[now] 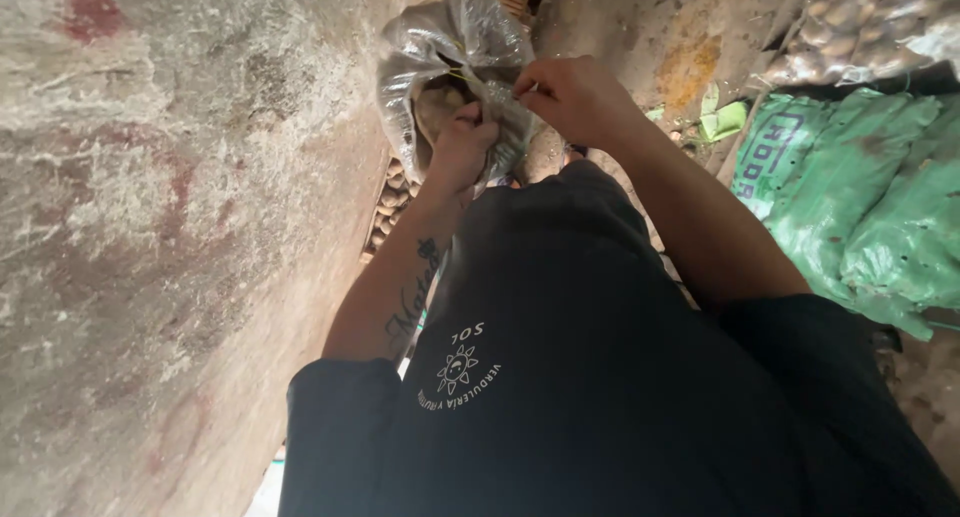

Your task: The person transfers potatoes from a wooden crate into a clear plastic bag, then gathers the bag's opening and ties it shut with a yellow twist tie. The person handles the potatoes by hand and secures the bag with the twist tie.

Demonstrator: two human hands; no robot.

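A translucent plastic bag [455,37] with brownish potatoes inside hangs in front of me, against a rough wall. My left hand [462,147], on a tattooed forearm, clutches the bag's bunched mouth from below. My right hand [575,97] pinches the bag's edge at the opening, fingers closed on the plastic and what looks like a thin greenish string. Both hands sit close together at the opening. My dark shirt [580,377] fills the lower part of the view.
A rough plastered wall [150,227] with reddish stains stands at the left. Under the bag a crate of potatoes [390,202] shows. Green woven sacks [860,197] lie at the right, with a clear bag of potatoes [860,22] above them. Dirt floor [680,47] lies beyond.
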